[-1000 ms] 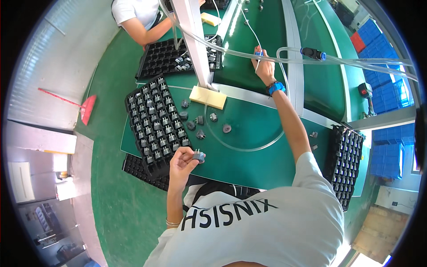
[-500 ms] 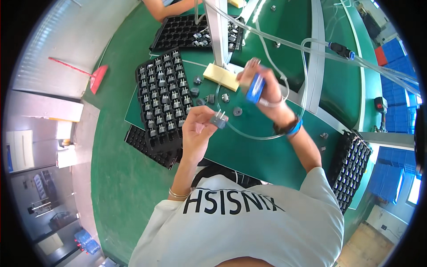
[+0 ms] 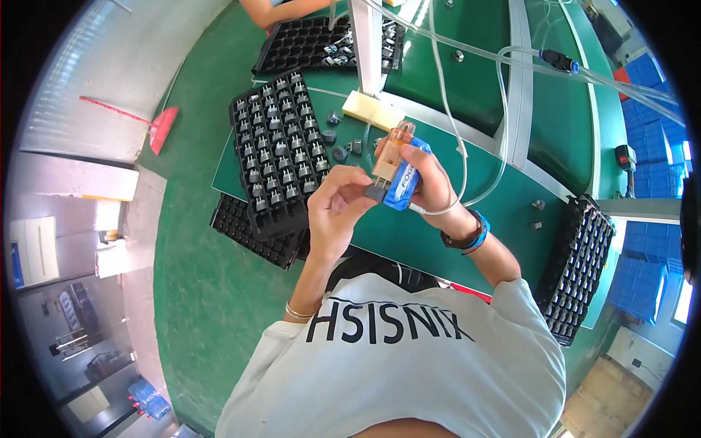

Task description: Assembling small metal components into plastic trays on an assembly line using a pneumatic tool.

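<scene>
My left hand (image 3: pixel 332 212) pinches a small dark grey two-pin plug (image 3: pixel 375 193) between thumb and fingertips. My right hand (image 3: pixel 436 179) is wrapped around a handheld tool with a blue body (image 3: pixel 402 187) and a tan, see-through block, copper-coloured at its far end. The tool's lower end meets the plug's pin side; how far the pins sit inside is hidden. A thin clear hose (image 3: pixel 438 212) runs from the tool past my right wrist. Several loose plugs (image 3: pixel 355 147) lie on the green table beyond my left hand. Left of them, a black tray (image 3: pixel 281 228) holds rows of plugs, pins up.
A pale yellow block (image 3: pixel 374 111) sits by a white upright post (image 3: pixel 366 51). Clear hoses cross above the table. Another person's forearm (image 3: pixel 292 10) is beyond a far black tray (image 3: pixel 292 45) of metal parts. One more filled tray (image 3: pixel 577 270) stands at the right.
My right hand has brought the tool down and left onto the plug. My left hand, still pinching the plug, has shifted slightly right. The view has moved a little.
</scene>
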Tool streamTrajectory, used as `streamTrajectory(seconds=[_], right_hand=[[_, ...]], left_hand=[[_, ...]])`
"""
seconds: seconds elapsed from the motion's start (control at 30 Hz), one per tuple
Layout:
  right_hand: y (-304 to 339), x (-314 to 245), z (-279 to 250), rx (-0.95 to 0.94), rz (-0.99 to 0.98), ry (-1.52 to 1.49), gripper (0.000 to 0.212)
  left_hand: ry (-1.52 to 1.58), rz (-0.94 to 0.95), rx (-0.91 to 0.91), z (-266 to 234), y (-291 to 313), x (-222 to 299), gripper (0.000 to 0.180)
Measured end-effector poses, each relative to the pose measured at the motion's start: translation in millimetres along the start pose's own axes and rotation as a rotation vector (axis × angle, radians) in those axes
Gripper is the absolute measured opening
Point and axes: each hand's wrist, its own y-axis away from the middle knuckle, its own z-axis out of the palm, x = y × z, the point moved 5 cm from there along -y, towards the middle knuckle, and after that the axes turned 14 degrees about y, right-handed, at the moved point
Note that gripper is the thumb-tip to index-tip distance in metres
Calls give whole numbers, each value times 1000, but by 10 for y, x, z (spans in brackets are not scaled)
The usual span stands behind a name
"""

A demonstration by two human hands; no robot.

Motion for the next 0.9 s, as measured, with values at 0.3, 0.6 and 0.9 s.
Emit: streamTrajectory(seconds=[0.3,0.6,0.9], right_hand=[[-224,92,46,76,-16,-263,40],[-1103,273,-638,428,-360,984,24],[-1150,311,-611,430,-298,1189,38]], left_hand=[[-272,83,85,-65,-9,164,42],[-1250,292,320,-2180,-893,746,19],[-1631,274,105,-2676,-1436,679,18]])
